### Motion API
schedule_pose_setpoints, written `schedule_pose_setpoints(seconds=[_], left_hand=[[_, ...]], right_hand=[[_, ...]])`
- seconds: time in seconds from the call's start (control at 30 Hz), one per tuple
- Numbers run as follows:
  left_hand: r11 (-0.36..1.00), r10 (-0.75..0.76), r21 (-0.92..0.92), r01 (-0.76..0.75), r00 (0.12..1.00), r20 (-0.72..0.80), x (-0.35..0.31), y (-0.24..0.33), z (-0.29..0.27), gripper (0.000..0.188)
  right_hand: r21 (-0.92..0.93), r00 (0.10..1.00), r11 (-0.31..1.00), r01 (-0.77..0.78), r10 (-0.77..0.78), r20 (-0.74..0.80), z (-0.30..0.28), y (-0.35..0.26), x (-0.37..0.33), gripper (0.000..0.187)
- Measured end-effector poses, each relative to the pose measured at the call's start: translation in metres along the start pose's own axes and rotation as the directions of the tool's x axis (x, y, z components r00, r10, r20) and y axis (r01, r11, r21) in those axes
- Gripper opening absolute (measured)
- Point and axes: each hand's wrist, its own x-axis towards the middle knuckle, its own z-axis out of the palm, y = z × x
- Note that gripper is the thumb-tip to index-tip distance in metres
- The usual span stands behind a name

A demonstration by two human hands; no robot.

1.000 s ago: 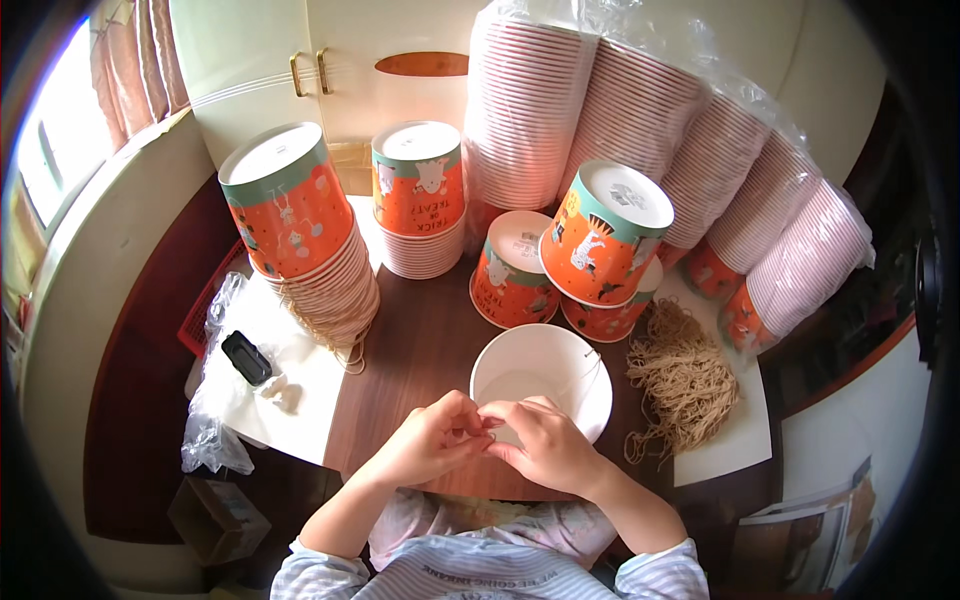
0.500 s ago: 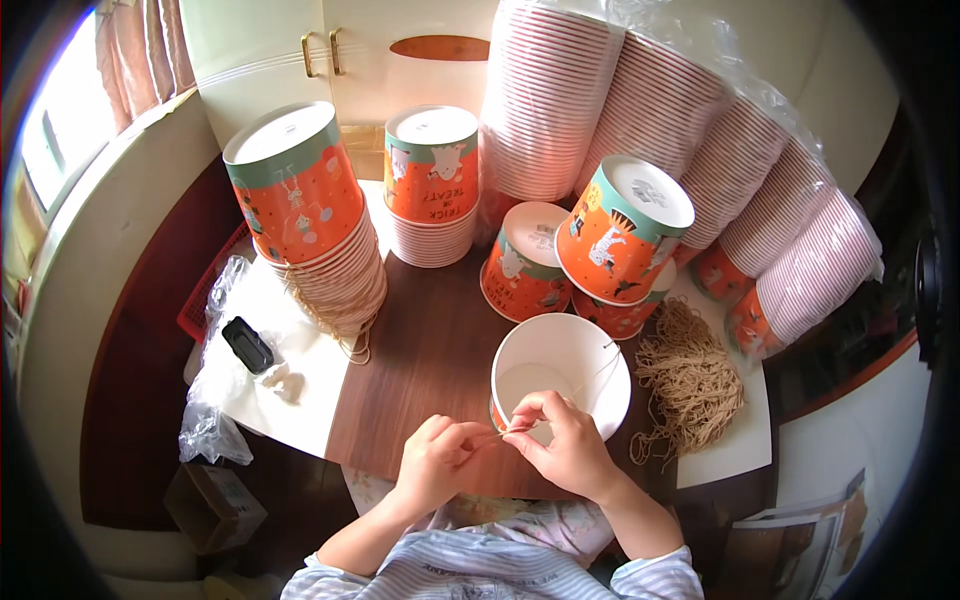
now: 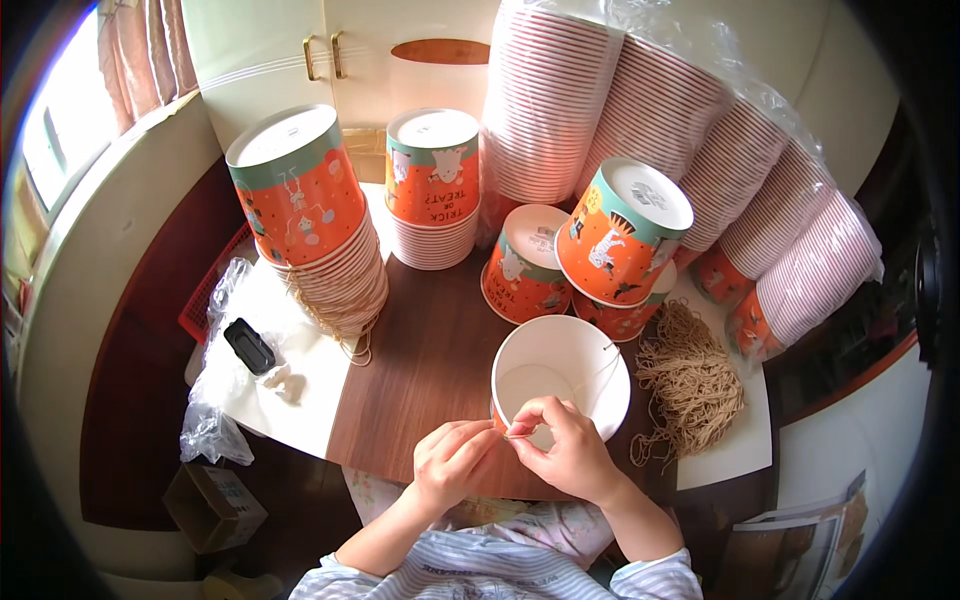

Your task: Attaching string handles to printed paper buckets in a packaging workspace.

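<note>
Cord (image 3: 516,436) sits pinched in the right hand (image 3: 570,450); the left hand (image 3: 453,460) is narrow beside it, grip unclear; white-lined bucket (image 3: 540,350) just on their far side

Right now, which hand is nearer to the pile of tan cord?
Right. The right hand is at the near rim of the open bucket, left of the cord pile; the left hand is farther left.

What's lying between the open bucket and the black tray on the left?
Head view, going left from the bucket: brown tabletop, ends of draped twine, then white surface with a pale scrap near the black tray.
</note>
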Motion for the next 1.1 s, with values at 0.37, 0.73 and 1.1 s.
schedule_pose_setpoints(seconds=[0.37,0.73,1.1], left_hand=[[0.889,-0.284,-0.332,0.315,0.949,0.137,0.001,0.006,0.001,0.019],[0.825,-0.422,-0.309,0.474,0.879,0.221,0.001,0.008,0.003,0.018],[0.106,-0.533,-0.609,0.786,0.562,0.632,-0.002,0.001,-0.004,0.008]], right_hand=[[0.052,0.999,0.999,-0.012,0.014,-0.031,0.002,0.003,-0.001,0.026],[0.061,0.998,0.998,-0.006,0.010,-0.062,0.003,0.005,0.000,0.025],[-0.050,0.995,0.998,0.040,-0.045,-0.089,0.002,0.005,-0.001,0.022]])
